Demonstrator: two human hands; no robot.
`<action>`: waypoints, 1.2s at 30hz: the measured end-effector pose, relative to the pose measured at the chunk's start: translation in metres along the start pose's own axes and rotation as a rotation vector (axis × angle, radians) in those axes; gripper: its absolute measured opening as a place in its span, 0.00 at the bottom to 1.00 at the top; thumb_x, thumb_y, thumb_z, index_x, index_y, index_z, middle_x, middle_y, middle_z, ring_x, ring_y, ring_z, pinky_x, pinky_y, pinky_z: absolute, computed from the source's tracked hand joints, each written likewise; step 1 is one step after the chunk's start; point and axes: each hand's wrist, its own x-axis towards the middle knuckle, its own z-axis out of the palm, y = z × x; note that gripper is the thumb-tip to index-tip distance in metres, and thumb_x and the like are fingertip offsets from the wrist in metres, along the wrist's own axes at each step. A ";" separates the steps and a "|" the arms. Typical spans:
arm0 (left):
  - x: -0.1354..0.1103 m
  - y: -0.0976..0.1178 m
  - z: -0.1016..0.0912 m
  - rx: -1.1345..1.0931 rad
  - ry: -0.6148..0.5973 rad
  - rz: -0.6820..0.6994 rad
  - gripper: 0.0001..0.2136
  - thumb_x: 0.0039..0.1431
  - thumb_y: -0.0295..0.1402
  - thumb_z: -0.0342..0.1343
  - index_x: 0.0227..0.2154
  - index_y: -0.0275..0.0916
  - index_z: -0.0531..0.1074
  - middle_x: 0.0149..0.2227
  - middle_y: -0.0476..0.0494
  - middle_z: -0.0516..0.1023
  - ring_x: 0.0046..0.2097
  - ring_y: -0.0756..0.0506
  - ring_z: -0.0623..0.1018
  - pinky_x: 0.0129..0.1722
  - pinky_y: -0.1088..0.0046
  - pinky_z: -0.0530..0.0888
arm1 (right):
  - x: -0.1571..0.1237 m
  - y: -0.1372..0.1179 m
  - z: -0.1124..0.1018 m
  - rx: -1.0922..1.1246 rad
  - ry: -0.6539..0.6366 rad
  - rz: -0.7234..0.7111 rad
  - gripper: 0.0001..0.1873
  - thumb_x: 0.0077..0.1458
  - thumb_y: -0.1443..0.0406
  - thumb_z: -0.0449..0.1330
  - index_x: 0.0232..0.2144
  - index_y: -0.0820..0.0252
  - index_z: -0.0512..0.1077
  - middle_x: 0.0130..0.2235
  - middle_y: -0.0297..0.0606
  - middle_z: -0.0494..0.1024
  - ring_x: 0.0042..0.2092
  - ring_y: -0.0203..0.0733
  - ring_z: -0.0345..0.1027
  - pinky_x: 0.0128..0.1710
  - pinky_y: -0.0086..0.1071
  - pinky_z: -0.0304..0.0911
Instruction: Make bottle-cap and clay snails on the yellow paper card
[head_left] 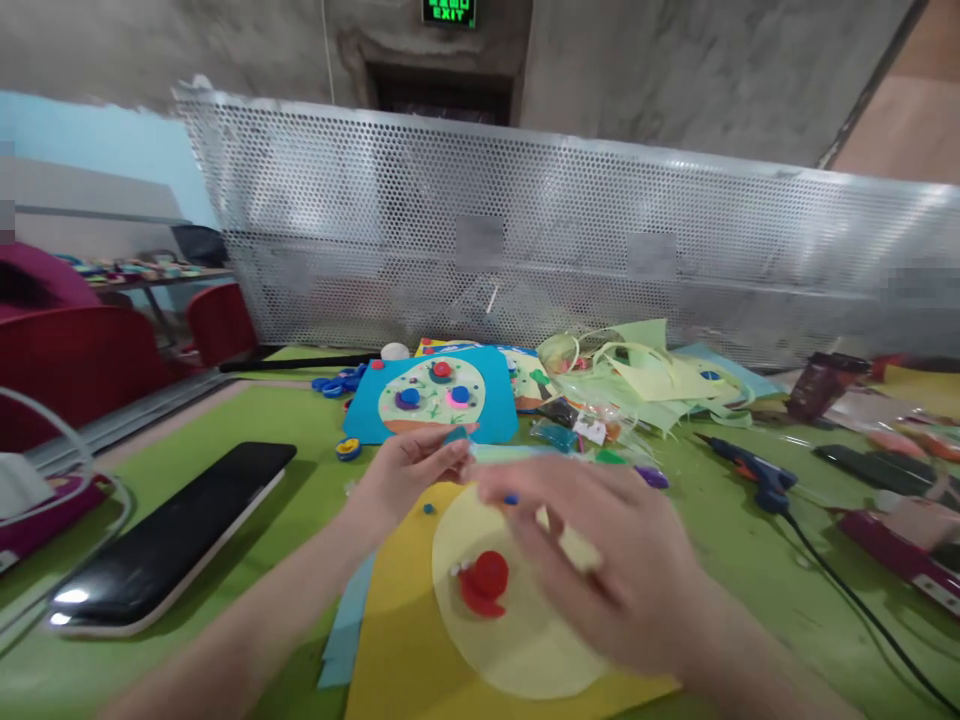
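My left hand (411, 468) is closed in a pinch on a teal-blue piece (456, 435) that looks like modelling clay. Blurred by motion, my right hand (607, 550) hovers over the paper with its fingers bent, and a small blue bit (511, 499) shows at its fingertips. Below both hands lies a yellow sheet (397, 620) carrying a pale yellow paper oval (525, 660). A red clay snail shape (491, 575) with small white beads at its left sits on the oval. One tiny blue ball (428, 509) rests on the yellow sheet.
Behind is a blue card (499, 400) with clay snails. A long black-topped case (180, 535) lies left; a glue gun (765, 480) with its cord lies right. Paper scraps (645, 370) pile up before a perforated metal screen (420, 220). Blue scissors (339, 383) lie beyond a tape roll (348, 449).
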 end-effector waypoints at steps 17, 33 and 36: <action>-0.006 -0.009 0.007 0.177 -0.037 0.086 0.09 0.46 0.39 0.62 0.28 0.40 0.78 0.29 0.46 0.79 0.31 0.46 0.77 0.33 0.72 0.74 | 0.004 0.053 0.055 0.978 0.114 0.791 0.21 0.52 0.50 0.56 0.43 0.55 0.68 0.44 0.41 0.74 0.41 0.45 0.69 0.35 0.36 0.65; -0.051 -0.041 0.047 1.021 -0.373 0.800 0.29 0.65 0.35 0.36 0.63 0.40 0.28 0.64 0.36 0.50 0.63 0.39 0.53 0.57 0.57 0.62 | 0.002 0.039 0.065 1.691 0.403 0.987 0.31 0.56 0.45 0.43 0.46 0.63 0.65 0.49 0.48 0.73 0.49 0.49 0.68 0.52 0.42 0.57; -0.049 -0.044 0.049 1.221 -0.393 0.992 0.36 0.64 0.47 0.31 0.60 0.28 0.18 0.62 0.23 0.50 0.63 0.33 0.50 0.58 0.50 0.55 | -0.002 0.035 0.068 1.726 0.389 1.015 0.30 0.57 0.46 0.43 0.48 0.62 0.64 0.49 0.48 0.73 0.50 0.49 0.67 0.51 0.43 0.58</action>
